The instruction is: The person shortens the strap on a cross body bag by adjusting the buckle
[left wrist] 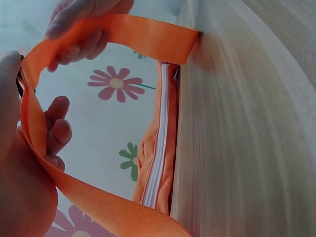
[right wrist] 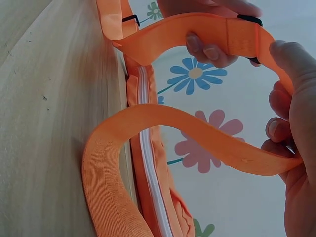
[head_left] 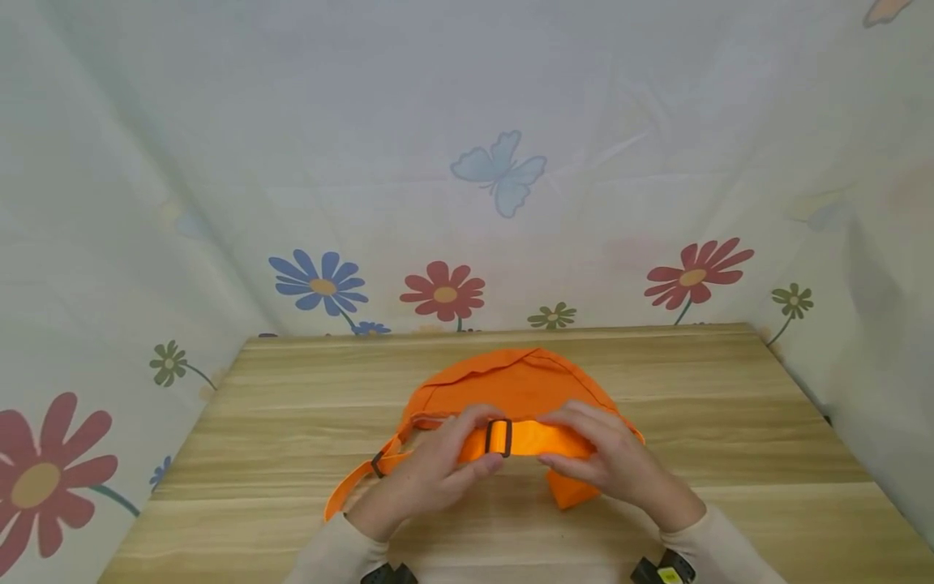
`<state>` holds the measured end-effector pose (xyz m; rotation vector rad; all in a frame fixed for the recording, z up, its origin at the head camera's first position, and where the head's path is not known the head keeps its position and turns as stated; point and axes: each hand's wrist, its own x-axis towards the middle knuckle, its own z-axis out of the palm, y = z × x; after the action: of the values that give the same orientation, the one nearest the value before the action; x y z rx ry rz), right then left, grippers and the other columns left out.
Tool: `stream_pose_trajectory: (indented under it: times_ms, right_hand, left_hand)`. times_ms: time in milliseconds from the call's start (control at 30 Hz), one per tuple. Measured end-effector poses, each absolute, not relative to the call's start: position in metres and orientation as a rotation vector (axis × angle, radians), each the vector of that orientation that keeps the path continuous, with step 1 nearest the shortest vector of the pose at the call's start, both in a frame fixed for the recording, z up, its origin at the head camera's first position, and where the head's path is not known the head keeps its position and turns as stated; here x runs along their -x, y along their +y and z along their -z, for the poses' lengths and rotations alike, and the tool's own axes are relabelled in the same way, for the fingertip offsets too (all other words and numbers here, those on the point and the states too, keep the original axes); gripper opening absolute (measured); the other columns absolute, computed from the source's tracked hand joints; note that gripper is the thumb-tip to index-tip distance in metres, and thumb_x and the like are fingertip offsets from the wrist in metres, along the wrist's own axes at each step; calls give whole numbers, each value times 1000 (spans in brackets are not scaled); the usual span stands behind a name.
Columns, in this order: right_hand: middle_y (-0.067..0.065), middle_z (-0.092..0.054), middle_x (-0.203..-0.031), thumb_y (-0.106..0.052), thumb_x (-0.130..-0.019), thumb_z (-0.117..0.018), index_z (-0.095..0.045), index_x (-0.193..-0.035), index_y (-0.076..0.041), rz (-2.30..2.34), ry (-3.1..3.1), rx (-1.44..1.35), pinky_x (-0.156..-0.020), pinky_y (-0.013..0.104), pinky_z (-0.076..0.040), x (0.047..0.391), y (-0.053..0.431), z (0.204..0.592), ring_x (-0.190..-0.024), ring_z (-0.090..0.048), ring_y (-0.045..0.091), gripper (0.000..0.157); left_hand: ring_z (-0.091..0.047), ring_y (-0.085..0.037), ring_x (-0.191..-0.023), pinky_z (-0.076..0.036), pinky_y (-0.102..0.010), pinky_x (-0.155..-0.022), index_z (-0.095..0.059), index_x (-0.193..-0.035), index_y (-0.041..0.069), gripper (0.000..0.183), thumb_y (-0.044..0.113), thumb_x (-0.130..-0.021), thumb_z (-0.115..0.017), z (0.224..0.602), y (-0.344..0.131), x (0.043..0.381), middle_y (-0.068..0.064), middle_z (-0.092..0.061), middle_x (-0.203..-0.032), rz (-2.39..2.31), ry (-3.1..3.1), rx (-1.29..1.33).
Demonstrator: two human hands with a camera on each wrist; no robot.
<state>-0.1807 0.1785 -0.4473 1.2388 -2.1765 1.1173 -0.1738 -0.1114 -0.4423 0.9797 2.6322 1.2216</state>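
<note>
An orange bag (head_left: 503, 389) with a white zipper (left wrist: 157, 143) lies on the wooden table, its curved side away from me. Above its near edge both hands hold up its orange webbing strap (head_left: 543, 438). My left hand (head_left: 445, 462) pinches the strap beside a black slide buckle (head_left: 499, 438), thumb below and fingers above. To the right of the buckle, my right hand (head_left: 609, 450) grips the same strap between thumb and fingers. In the right wrist view the strap loops down from the right hand (right wrist: 301, 113) to the table.
A second black buckle (head_left: 377, 464) sits on the strap at the bag's left, where a loop hangs toward the front. The wooden table (head_left: 730, 422) reaches back to a pale cloth backdrop (head_left: 365, 162) printed with flowers and a butterfly, which also hangs at both sides.
</note>
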Motion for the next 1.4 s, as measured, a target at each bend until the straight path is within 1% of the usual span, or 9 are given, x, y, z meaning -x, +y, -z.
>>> stream_pose_trajectory:
  times_ms: [300, 633, 933, 1033, 1133, 1200, 1300, 1367, 1400]
  right_hand:
    - [-3, -69, -107, -23, -96, -85, -72, -125, -11, -1132, -2198, -1232, -74, 13, -52, 179, 176, 448, -85, -58, 6, 34]
    - [-3, -70, -107, -13, -88, -91, -73, -125, -12, -1116, -2219, -1221, -75, 13, -53, 179, 173, 447, -86, -59, 6, 41]
    - [-2, -71, -110, -10, -86, -91, -73, -126, -11, -1141, -2215, -1235, -76, 15, -56, 178, 167, 451, -89, -60, 7, 44]
    - [-3, -71, -109, -13, -87, -91, -73, -127, -12, -1138, -2223, -1220, -77, 15, -56, 178, 165, 451, -89, -61, 6, 44]
    - [-3, -71, -110, -16, -89, -90, -73, -129, -13, -1144, -2236, -1220, -78, 16, -57, 178, 162, 450, -91, -61, 7, 44]
    - [-3, -71, -111, -20, -91, -89, -72, -131, -13, -1148, -2253, -1225, -79, 17, -58, 178, 161, 450, -93, -62, 8, 43]
    - [-3, -70, -113, -25, -95, -86, -71, -133, -13, -1142, -2283, -1218, -80, 20, -59, 178, 159, 450, -94, -62, 7, 43]
    - [-4, -70, -114, -26, -95, -86, -70, -135, -14, -1136, -2310, -1195, -79, 21, -59, 178, 160, 451, -94, -62, 6, 45]
    - [-4, -70, -114, -25, -94, -86, -70, -135, -14, -1124, -2317, -1184, -79, 21, -59, 178, 162, 452, -94, -62, 6, 46]
  left_hand:
    - [-58, -15, -119, -54, -41, -108, -44, -151, 23, 50, 43, -110, -63, 443, -110, 173, 3, -62, -140, -1270, 2604, -1002]
    - [-58, -14, -117, -54, -38, -105, -47, -149, 24, 48, 41, -109, -66, 444, -109, 173, 3, -62, -138, -1303, 2626, -991]
    - [-56, -16, -116, -55, -38, -101, -48, -148, 26, 49, 43, -107, -68, 446, -105, 172, 5, -61, -136, -1293, 2637, -999]
    - [-56, -15, -115, -54, -38, -100, -50, -147, 28, 48, 43, -106, -69, 446, -104, 172, 8, -62, -135, -1288, 2656, -1014]
    - [-57, -15, -116, -52, -44, -103, -53, -145, 29, 47, 43, -104, -71, 446, -102, 173, 10, -64, -134, -1304, 2656, -1041]
    - [-60, -15, -118, -48, -55, -112, -56, -143, 29, 45, 41, -103, -74, 445, -102, 174, 11, -66, -133, -1341, 2644, -1046]
    - [-63, -15, -118, -45, -62, -115, -62, -139, 28, 44, 38, -100, -78, 444, -103, 176, 9, -69, -132, -1405, 2625, -1030]
    - [-65, -15, -116, -49, -56, -113, -65, -138, 27, 43, 35, -98, -80, 443, -105, 176, 8, -70, -132, -1430, 2628, -1014]
    - [-65, -15, -114, -52, -49, -108, -65, -137, 27, 43, 34, -98, -81, 442, -107, 177, 7, -70, -132, -1445, 2622, -1002]
